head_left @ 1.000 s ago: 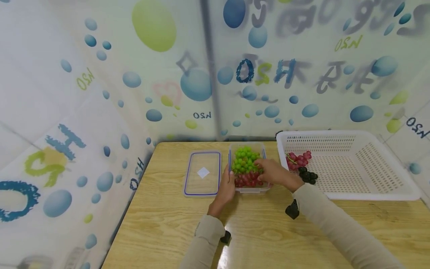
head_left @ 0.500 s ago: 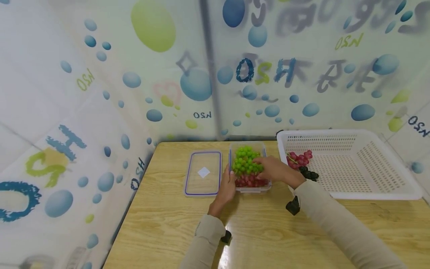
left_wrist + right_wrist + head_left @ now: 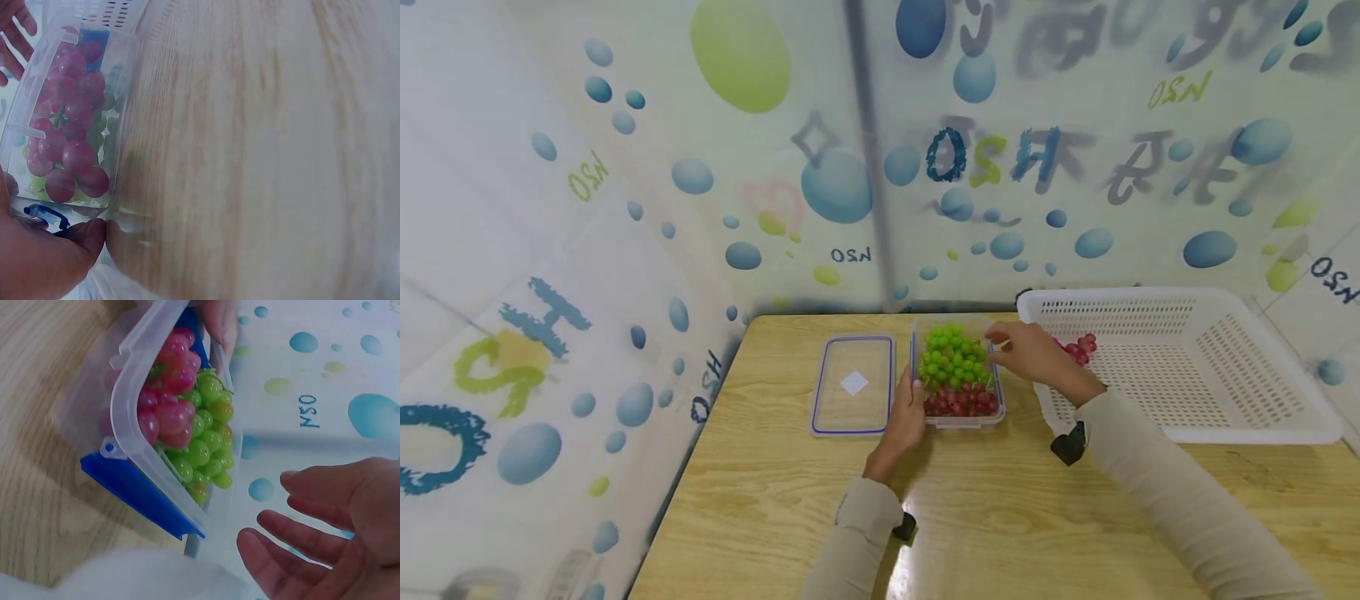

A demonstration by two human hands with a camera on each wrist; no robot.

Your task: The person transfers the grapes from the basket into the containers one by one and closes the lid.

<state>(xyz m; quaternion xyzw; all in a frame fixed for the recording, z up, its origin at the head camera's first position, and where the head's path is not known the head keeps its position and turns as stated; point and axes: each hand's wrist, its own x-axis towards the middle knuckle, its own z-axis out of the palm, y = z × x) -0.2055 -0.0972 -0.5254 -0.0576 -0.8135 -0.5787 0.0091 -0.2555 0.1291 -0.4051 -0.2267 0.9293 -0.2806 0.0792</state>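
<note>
Seeing green grapes [image 3: 953, 354] lying behind red grapes [image 3: 961, 402] inside the box [image 3: 958, 422] on the surface [image 3: 760, 517]. Resting the left hand [image 3: 904, 423] against the box's left wall, laying fingers along it. Hovering near the right rim with the right hand [image 3: 1028, 352], parting fingers loosely. Finding the lid [image 3: 854, 410] lying left, the basket [image 3: 1217, 436] standing right.

Counted two hands [image 3: 907, 421] [image 3: 1033, 354], one tub [image 3: 958, 423], one lid [image 3: 853, 410] (tub's 9 o'clock), one basket [image 3: 1225, 435] (3 o'clock), one green bunch [image 3: 953, 354], two red bunches [image 3: 958, 402] [image 3: 1081, 348].
</note>
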